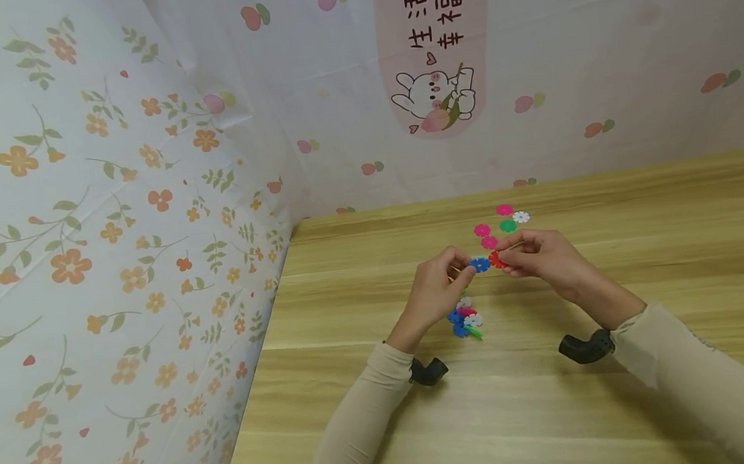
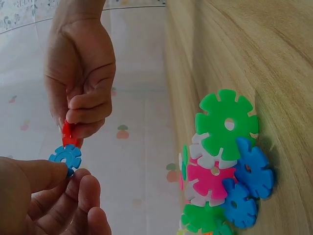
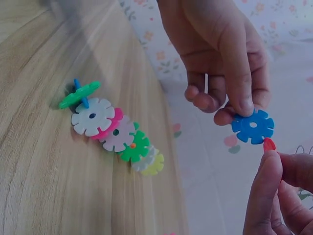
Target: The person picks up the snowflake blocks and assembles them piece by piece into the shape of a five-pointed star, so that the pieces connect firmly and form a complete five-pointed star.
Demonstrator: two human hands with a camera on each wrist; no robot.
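Between thumb and fingers, my left hand [image 1: 441, 285] pinches a blue notched flower disc [image 1: 480, 265] with a small hole at its centre. My right hand [image 1: 553, 263] pinches a red notched disc [image 1: 496, 259], largely covered by its fingers. Both discs are held up above the table, the red one turned edge-on to the blue one. In the right wrist view the tip of the red disc [image 3: 269, 144] meets the lower rim of the blue disc [image 3: 253, 126]. The left wrist view shows the same contact, with the blue disc [image 2: 66, 156] under the red.
Below my left hand lies a cluster of interlocked discs, including a green disc [image 2: 227, 125], a pink disc [image 2: 210, 176] and a white disc [image 3: 93, 116]. Loose pink, green and white discs [image 1: 521, 217] lie beyond my hands on the wooden table [image 1: 348, 264]. A patterned cloth [image 1: 332, 101] hangs behind.
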